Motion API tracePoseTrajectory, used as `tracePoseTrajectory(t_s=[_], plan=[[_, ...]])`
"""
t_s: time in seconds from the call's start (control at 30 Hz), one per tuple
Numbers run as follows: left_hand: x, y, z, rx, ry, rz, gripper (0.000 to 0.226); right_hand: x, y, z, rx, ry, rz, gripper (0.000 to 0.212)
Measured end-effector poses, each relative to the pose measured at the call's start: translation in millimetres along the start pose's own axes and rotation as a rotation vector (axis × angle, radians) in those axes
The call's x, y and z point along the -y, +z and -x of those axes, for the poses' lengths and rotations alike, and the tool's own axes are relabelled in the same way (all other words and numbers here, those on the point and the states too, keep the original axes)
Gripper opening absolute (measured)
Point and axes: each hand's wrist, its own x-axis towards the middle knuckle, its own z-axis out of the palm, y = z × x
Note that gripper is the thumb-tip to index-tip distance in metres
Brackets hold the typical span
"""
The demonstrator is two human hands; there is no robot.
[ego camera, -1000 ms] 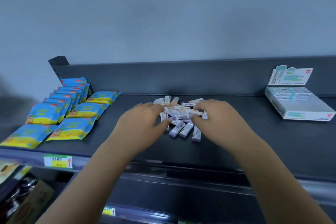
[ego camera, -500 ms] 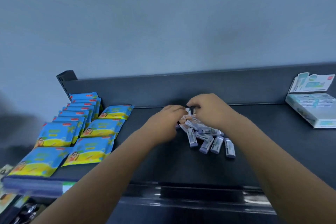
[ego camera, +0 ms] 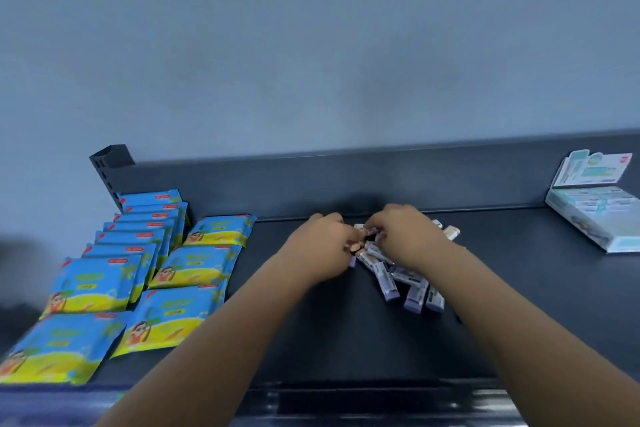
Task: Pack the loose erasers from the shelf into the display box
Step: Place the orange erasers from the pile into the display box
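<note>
While both hands work at the heap of loose erasers (ego camera: 405,282) in the middle of the shelf (ego camera: 346,340), the step in hand looks like gathering a handful. The left hand (ego camera: 325,246) and right hand (ego camera: 405,236) each close their grip round a few erasers at the heap's twelve o'clock end. The display box (ego camera: 595,218) sits open, well apart at two o'clock. The next move, I judge, is to carry the handful there without spilling.

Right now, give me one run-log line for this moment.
phase: gathering | left hand: curled on erasers | right hand: pinching erasers | box: far right, open, untouched
</note>
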Motion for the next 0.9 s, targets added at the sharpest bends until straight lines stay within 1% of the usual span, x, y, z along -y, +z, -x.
tracePoseTrajectory(t_s=[0.13,0.2,0.3,0.37,0.43,0.5,0.53,0.6,0.67,0.73,0.77,0.9], plan=[[-0.4,4.0,7.7,-0.066,-0.057,0.057,0.018,-0.6,7.2,-1.5,-0.049,0.02,-0.006,0.026],[-0.1,4.9,11.1,-0.092,-0.084,0.044,0.018,-0.9,11.2,-1.8,-0.079,0.014,-0.007,0.018],[-2.9,-2.0,14.5,-0.165,-0.136,0.044,0.013,-0.7,12.8,-3.2,-0.078,-0.018,-0.036,0.015],[-7.5,-9.3,17.4,-0.213,-0.182,0.093,0.017,-1.7,11.2,-4.6,-0.05,-0.012,-0.047,0.015],[-11.7,-17.1,22.1,-0.264,-0.248,0.221,0.025,-3.0,10.5,-5.7,-0.044,0.046,-0.155,0.016],[-16.2,-24.0,27.9,-0.337,-0.311,0.402,0.027,-3.7,9.6,-6.8,-0.057,0.081,-0.231,0.021],[-19.5,-26.5,31.1,-0.379,-0.329,0.533,0.024,-3.6,9.6,-8.2,-0.056,0.078,-0.223,0.02],[-30.6,-30.2,38.0,-0.476,-0.339,0.834,0.018,-2.7,8.5,-11.7,-0.027,0.063,-0.151,0.008],[-44.2,-31.1,44.3,-0.542,-0.359,1.046,0.018,-2.2,5.4,-13.1,0.0,0.071,-0.124,0.019],[-54.8,-28.4,46.9,-0.595,-0.393,1.149,0.021,-6.3,0.5,-11.8,-0.02,0.036,-0.115,0.031],[-58.5,-26.3,46.9,-0.619,-0.406,1.185,0.022,-9.6,-4.4,-9.3,-0.043,0.012,-0.118,0.032],[-74.6,-21.9,45.8,-0.734,-0.461,1.234,0.014,-27.7,-27.7,18.5,-0.136,-0.052,-0.223,0.014]])
